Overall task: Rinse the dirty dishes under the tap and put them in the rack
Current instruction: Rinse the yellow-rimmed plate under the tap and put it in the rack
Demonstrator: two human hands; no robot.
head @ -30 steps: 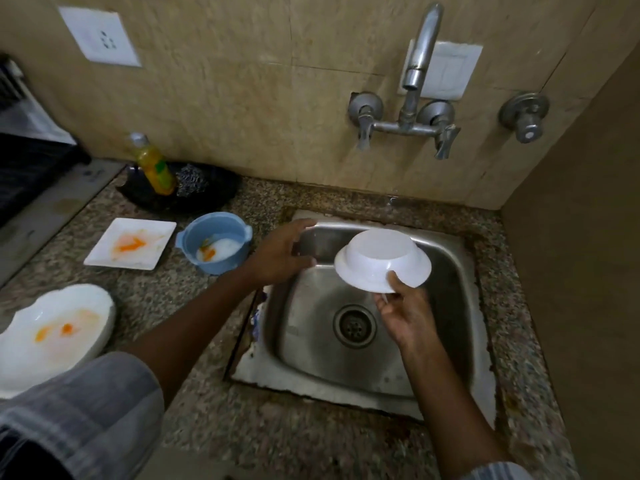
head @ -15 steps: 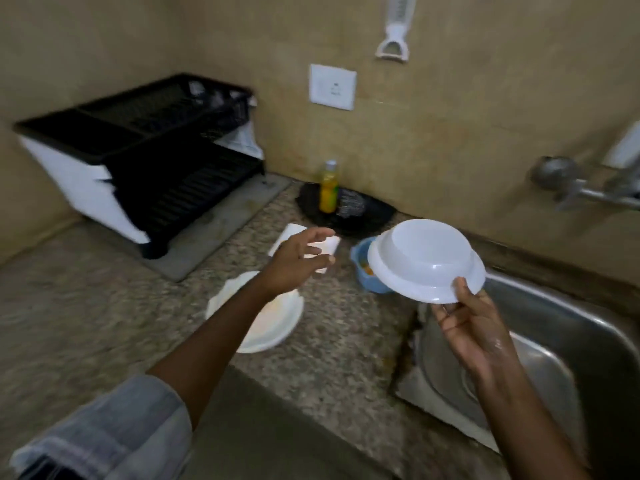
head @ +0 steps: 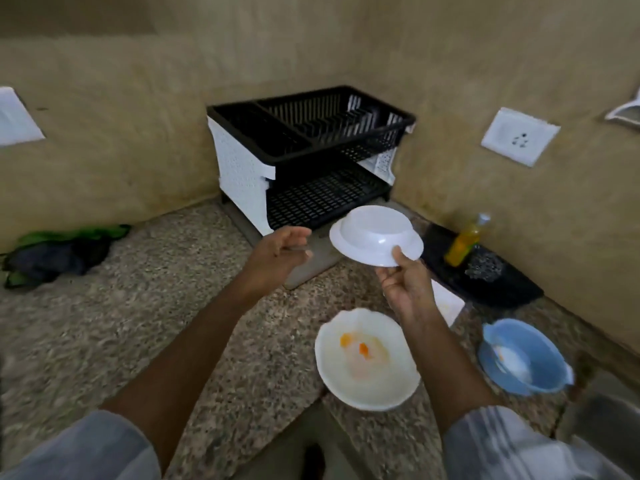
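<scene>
A speckled stone table (head: pixel 104 341) met tan walls, the black dish rack (head: pixel 311 150) in the corner beyond the fingers. The right hand (head: pixel 405 289) pinched the rim of an upturned white bowl (head: pixel 375 237), just before the rack. The left hand (head: pixel 277 258) hovered beside it, fingers loosely spread, empty. A stained plate (head: pixel 367 362) lay below.

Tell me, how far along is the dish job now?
Done: nothing, the rack looks empty. In hand: the right hand holds a white bowl upside down near the rack. Left: the stained plate and blue bowl on the counter.
</scene>
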